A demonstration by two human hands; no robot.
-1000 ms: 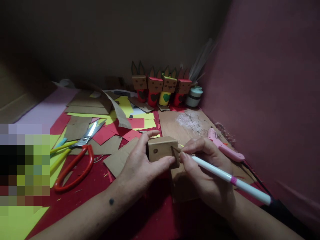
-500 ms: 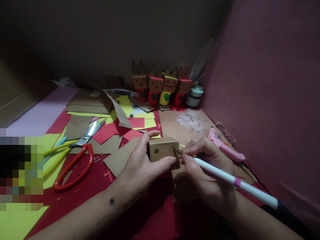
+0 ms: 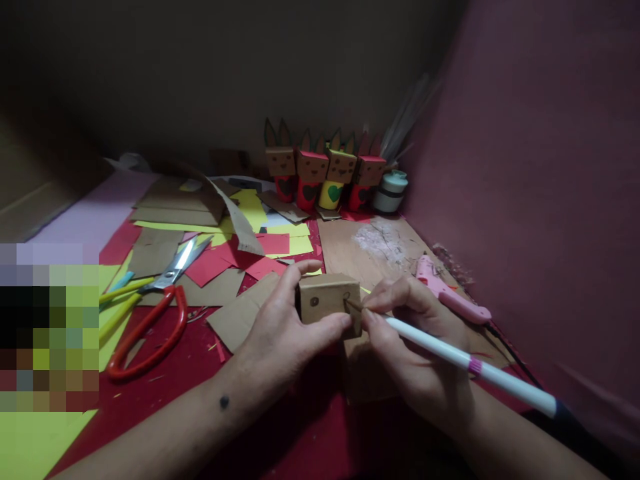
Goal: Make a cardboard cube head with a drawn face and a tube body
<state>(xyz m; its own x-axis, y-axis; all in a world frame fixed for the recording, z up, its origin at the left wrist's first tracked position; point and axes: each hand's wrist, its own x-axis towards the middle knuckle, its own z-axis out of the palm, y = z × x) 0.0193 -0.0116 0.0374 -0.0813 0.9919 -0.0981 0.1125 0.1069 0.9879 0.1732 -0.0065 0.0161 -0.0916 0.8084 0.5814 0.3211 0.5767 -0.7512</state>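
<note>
A small cardboard box is gripped between the thumb and fingers of my left hand. Its front bears a drawn round eye at the left and the outline of a second circle at the right. My right hand pinches a white pen with a pink band, and the thin brown tip touches the box near that second circle. Under my hands lies a piece of brown cardboard on the red table surface.
Scissors with red and yellow handles lie at left among paper and cardboard scraps. At right rests a pink glue gun with a cord. Several box-headed figures stand at the back beside a pale jar.
The pen tip has moved slightly down at the box's right side, and the curved line there now looks like a fuller circle. Both hands keep nearly the same place.
</note>
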